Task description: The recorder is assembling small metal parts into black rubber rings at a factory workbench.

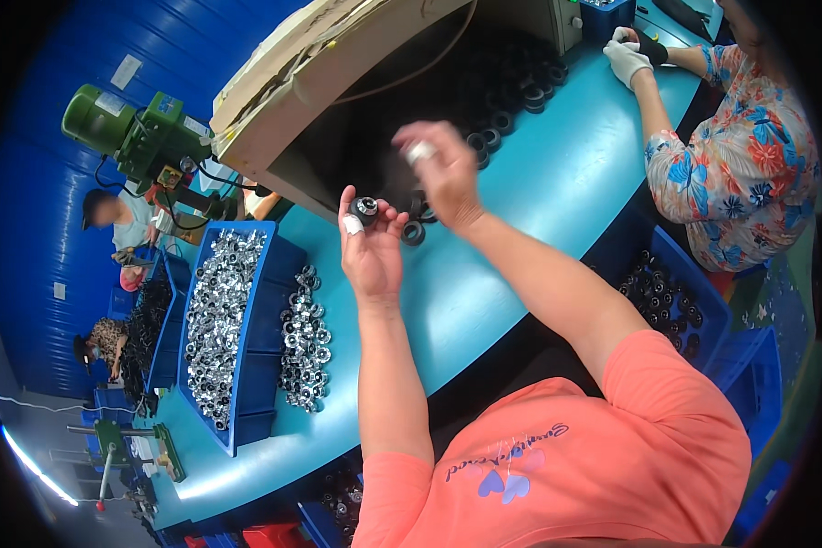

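Observation:
A small round part with a black outer ring and a shiny metal centre rests in my left hand, held between the upturned fingers; one finger has a white wrap. My right hand is raised beside it, to the right, blurred by motion, with a white wrap on a finger. Whether it holds anything is unclear. Beneath and beside the hands, black rings lie on the blue-green tabletop. Left of my left forearm is a loose pile of silvery metal parts.
A blue bin full of silvery parts stands at left. A large beige-edged box opens over more black rings. A green machine stands beyond. At right sits a co-worker in a flowered shirt, near a bin of black parts.

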A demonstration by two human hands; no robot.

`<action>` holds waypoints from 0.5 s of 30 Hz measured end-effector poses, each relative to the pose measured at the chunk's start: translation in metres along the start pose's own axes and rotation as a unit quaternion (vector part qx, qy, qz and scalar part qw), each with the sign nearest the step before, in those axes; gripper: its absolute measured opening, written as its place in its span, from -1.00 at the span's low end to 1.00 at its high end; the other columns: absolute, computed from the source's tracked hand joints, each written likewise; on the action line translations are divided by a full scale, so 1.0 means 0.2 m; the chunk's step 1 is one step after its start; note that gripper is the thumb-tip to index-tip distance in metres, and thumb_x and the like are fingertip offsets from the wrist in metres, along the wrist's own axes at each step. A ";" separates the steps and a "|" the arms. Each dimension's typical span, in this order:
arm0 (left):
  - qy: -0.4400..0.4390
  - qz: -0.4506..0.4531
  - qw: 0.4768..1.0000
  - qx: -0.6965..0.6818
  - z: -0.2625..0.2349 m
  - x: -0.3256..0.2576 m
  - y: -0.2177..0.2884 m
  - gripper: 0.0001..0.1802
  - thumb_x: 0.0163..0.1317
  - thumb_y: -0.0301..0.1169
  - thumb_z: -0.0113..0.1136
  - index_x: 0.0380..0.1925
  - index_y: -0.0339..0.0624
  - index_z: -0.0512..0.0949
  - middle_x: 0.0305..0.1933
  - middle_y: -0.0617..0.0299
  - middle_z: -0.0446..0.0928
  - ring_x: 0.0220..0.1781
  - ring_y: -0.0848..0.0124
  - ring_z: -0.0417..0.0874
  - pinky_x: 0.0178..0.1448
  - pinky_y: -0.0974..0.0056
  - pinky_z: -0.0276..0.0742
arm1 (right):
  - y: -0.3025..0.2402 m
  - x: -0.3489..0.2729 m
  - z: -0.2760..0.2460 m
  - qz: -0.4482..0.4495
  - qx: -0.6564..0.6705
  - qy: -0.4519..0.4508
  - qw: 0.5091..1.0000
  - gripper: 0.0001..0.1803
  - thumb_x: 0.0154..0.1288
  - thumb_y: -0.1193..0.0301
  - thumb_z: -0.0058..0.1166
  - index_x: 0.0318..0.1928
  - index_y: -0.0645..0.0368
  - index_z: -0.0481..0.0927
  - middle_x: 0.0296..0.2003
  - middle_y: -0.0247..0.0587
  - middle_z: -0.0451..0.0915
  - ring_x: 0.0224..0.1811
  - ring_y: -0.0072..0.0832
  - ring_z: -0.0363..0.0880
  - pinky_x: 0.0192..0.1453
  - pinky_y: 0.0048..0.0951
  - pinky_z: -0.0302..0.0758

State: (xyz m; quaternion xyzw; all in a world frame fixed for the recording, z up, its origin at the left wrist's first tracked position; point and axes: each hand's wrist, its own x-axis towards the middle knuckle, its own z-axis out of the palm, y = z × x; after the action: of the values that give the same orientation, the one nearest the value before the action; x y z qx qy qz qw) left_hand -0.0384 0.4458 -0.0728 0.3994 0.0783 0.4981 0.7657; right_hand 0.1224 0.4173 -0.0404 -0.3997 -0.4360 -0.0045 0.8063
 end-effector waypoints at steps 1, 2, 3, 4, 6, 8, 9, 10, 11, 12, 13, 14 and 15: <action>0.017 0.005 1.000 -0.022 -0.02 -0.02 0.00 -0.49 0.60 -0.24 -0.06 0.47 -0.03 0.25 0.03 0.02 0.53 0.05 0.19 0.56 0.28 0.04 0.55 | -0.07 0.07 -0.04 0.155 0.107 0.053 0.981 -0.71 0.32 0.59 -0.05 -0.03 0.20 0.66 -0.18 -0.26 0.65 -0.40 -0.61 0.55 -0.34 -0.60 0.51; 0.015 0.005 1.000 -0.022 -0.01 -0.02 0.00 -0.48 0.58 -0.26 -0.04 0.47 -0.04 0.25 0.03 0.02 0.53 0.05 0.19 0.56 0.28 0.04 0.55 | -0.03 0.17 -0.13 0.126 0.177 0.107 0.970 -0.72 0.41 0.56 -0.07 0.07 0.19 0.58 -0.18 -0.27 0.62 -0.49 -0.72 0.44 -0.45 -0.65 0.42; 0.016 0.005 1.000 -0.024 0.00 -0.04 0.01 -0.48 0.57 -0.28 -0.02 0.47 -0.04 0.25 0.03 0.02 0.53 0.05 0.19 0.56 0.28 0.04 0.55 | -0.02 0.25 -0.20 0.114 0.191 0.192 0.956 -0.74 0.48 0.50 -0.07 0.10 0.20 0.53 -0.22 -0.25 0.60 -0.56 -0.77 0.35 -0.52 -0.68 0.35; 0.011 0.000 1.000 -0.028 0.01 -0.03 -0.01 -0.47 0.55 -0.30 0.00 0.47 -0.04 0.25 0.03 0.02 0.53 0.05 0.19 0.56 0.27 0.04 0.55 | -0.01 0.31 -0.29 0.101 0.187 0.257 0.943 -0.75 0.54 0.41 -0.07 0.12 0.15 0.51 -0.25 -0.27 0.57 -0.58 -0.78 0.34 -0.54 -0.71 0.31; 0.008 0.002 1.000 -0.024 0.00 -0.03 0.00 -0.44 0.54 -0.29 0.01 0.48 -0.07 0.23 0.10 0.03 0.50 0.12 0.19 0.53 0.32 0.04 0.51 | 0.03 0.28 -0.28 0.071 0.100 0.192 0.974 -0.81 0.48 0.40 0.00 0.00 0.13 0.58 -0.27 -0.26 0.58 -0.50 -0.62 0.44 -0.43 -0.57 0.44; 0.008 0.019 1.000 -0.009 0.00 -0.02 0.01 -0.42 0.53 -0.28 0.01 0.49 -0.10 0.21 0.18 0.04 0.47 0.19 0.19 0.51 0.37 0.05 0.46 | 0.04 0.17 -0.19 0.035 0.012 0.078 0.996 -0.80 0.41 0.40 0.07 -0.02 0.12 0.61 -0.25 -0.25 0.57 -0.45 -0.58 0.48 -0.38 -0.55 0.47; 0.006 0.028 1.000 0.001 0.00 -0.02 0.02 -0.41 0.53 -0.28 0.01 0.50 -0.11 0.20 0.22 0.05 0.45 0.23 0.19 0.50 0.40 0.05 0.44 | 0.02 0.11 -0.12 0.018 -0.010 0.004 1.000 -0.80 0.38 0.40 0.10 -0.04 0.12 0.62 -0.24 -0.25 0.56 -0.43 -0.56 0.50 -0.36 -0.53 0.49; 0.002 0.030 1.000 0.006 0.02 -0.02 0.00 -0.39 0.52 -0.28 0.01 0.51 -0.13 0.19 0.25 0.05 0.43 0.27 0.19 0.49 0.42 0.05 0.42 | 0.00 0.04 -0.08 0.010 -0.022 -0.078 0.997 -0.79 0.34 0.40 0.13 -0.05 0.12 0.64 -0.23 -0.25 0.56 -0.40 -0.54 0.52 -0.34 -0.52 0.51; 0.004 0.038 0.999 0.015 0.01 -0.04 0.01 -0.38 0.52 -0.27 0.01 0.51 -0.14 0.18 0.29 0.06 0.42 0.30 0.19 0.47 0.45 0.06 0.40 | -0.05 -0.02 -0.01 0.015 -0.012 -0.164 0.986 -0.79 0.31 0.40 0.16 -0.06 0.12 0.65 -0.23 -0.25 0.55 -0.38 -0.52 0.53 -0.32 -0.51 0.53; 0.004 0.038 0.999 0.019 0.00 -0.04 0.01 -0.37 0.51 -0.27 0.01 0.52 -0.15 0.17 0.33 0.06 0.40 0.34 0.19 0.46 0.47 0.06 0.38 | -0.09 -0.06 0.02 0.021 -0.012 -0.229 0.973 -0.78 0.27 0.40 0.20 -0.08 0.12 0.67 -0.22 -0.24 0.55 -0.35 -0.50 0.55 -0.30 -0.49 0.54; -0.002 0.037 0.999 0.019 0.00 -0.05 -0.01 -0.35 0.51 -0.26 0.02 0.52 -0.17 0.16 0.37 0.07 0.38 0.37 0.19 0.45 0.50 0.06 0.36 | -0.12 -0.09 0.03 0.026 -0.017 -0.269 0.962 -0.77 0.24 0.40 0.23 -0.09 0.12 0.68 -0.21 -0.24 0.54 -0.33 -0.48 0.57 -0.28 -0.48 0.56; -0.012 0.027 0.999 0.025 -0.01 -0.03 -0.02 -0.38 0.52 -0.26 -0.02 0.51 -0.18 0.18 0.39 0.08 0.37 0.39 0.19 0.44 0.52 0.07 0.34 | -0.13 -0.10 0.02 0.029 -0.025 -0.279 0.960 -0.76 0.20 0.40 0.26 -0.10 0.11 0.70 -0.20 -0.24 0.54 -0.30 -0.46 0.59 -0.26 -0.47 0.58; -0.013 0.026 0.999 0.034 -0.02 -0.04 -0.01 -0.41 0.54 -0.27 -0.05 0.49 -0.20 0.20 0.41 0.09 0.35 0.42 0.20 0.42 0.54 0.07 0.31 | -0.16 -0.12 0.02 0.030 -0.025 -0.279 0.959 -0.75 0.17 0.40 0.29 -0.11 0.11 0.71 -0.19 -0.24 0.53 -0.28 -0.44 0.61 -0.23 -0.45 0.60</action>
State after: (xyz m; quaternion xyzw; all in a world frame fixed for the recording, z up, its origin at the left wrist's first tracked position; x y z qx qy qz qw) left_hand -0.0425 0.4414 -0.0781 0.4338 0.0751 0.5092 0.7395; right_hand 0.0934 0.3904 -0.0367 -0.4181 -0.6313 0.1210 0.6418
